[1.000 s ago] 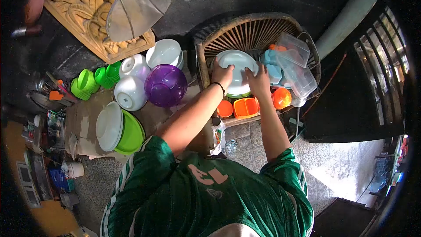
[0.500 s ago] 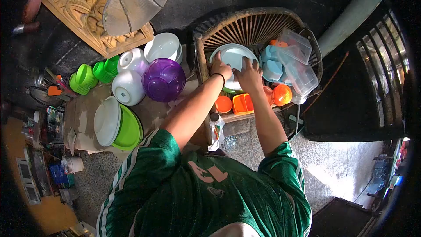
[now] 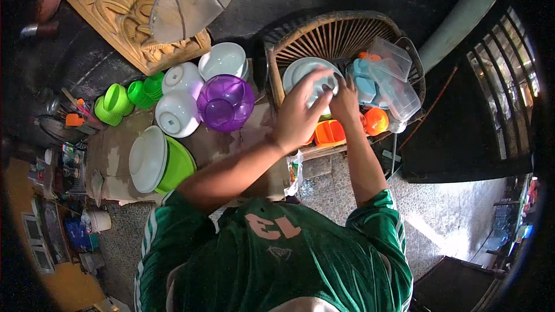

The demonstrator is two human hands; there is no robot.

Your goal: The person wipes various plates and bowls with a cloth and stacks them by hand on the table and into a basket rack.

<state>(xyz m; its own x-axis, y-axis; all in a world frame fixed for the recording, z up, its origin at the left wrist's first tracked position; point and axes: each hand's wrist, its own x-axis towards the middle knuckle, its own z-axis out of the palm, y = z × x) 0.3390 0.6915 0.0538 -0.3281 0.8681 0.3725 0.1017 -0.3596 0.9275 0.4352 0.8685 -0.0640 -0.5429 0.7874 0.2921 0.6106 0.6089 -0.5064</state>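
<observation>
A pale plate [image 3: 296, 72] lies in the left part of a wicker basket [image 3: 341, 20]. My left hand [image 3: 300, 110] is raised in front of the plate, fingers apart and nothing between them. At the plate's right side is my right hand [image 3: 345, 101], its fingers pointing down beside the rim; whether they grip anything is hidden. Light blue containers [image 3: 364, 88] and clear plastic containers [image 3: 399, 95] fill the basket's right side. An orange divided container [image 3: 330, 132] and a round orange item [image 3: 376, 121] sit along its near edge.
Left of the basket stand a purple bowl [image 3: 225, 104], white bowls [image 3: 177, 114], green cups [image 3: 115, 101], a white bowl [image 3: 147, 159] and a green bowl [image 3: 179, 164]. A strainer [image 3: 193, 6] hangs above, before a carved wooden panel [image 3: 124, 17].
My left hand has come off the plate's left side and lifted toward the camera. My right hand has shifted from the plate's front to its right side.
</observation>
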